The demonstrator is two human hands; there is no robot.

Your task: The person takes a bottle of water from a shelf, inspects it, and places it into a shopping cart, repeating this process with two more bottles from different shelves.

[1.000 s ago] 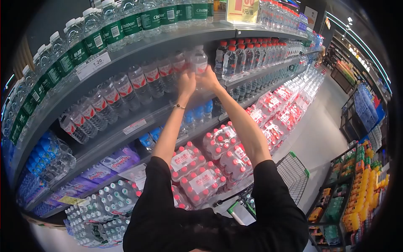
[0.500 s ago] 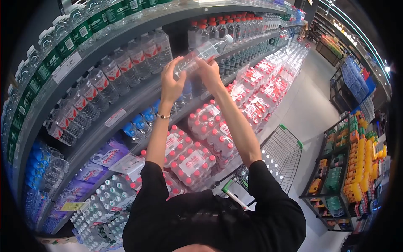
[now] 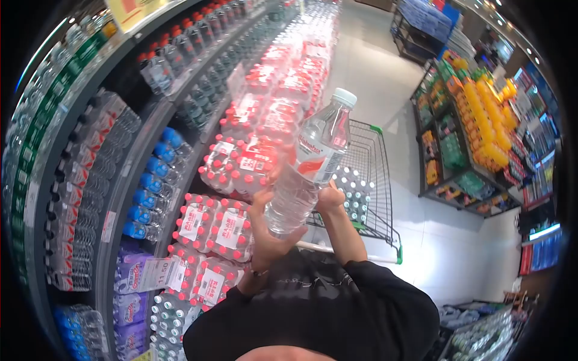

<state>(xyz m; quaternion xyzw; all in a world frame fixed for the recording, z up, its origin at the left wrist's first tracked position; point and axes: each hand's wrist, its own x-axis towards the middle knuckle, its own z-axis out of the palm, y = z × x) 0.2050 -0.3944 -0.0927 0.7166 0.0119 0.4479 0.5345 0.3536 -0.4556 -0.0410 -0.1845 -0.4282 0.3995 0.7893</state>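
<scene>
A clear water bottle (image 3: pixel 301 180) with a white cap and a red-and-white label stands tilted in front of my chest, its cap end pointing up and to the right. My left hand (image 3: pixel 268 236) is wrapped round its lower end. On the right side, my right hand (image 3: pixel 330 197) grips the bottle below the label; some of those fingers are hidden behind it. Just beyond the bottle is a wire shopping cart (image 3: pixel 390 204) with green corners, carrying a pack of white-capped bottles (image 3: pixel 356 195).
Red-capped water packs (image 3: pixel 229 231) are stacked along the shelf foot at left. Shelves hold blue-capped bottles (image 3: pixel 155 186) and label-banded bottles (image 3: pixel 90 180). A price tag (image 3: pixel 159 274) juts out low at left. Across the aisle floor (image 3: pixel 367 72) stands a rack of yellow drinks (image 3: pixel 481 129).
Both hands have brought the bottle from in front of the shelf back towards my chest, turning it more upright. My view has swung right, towards the aisle and cart.
</scene>
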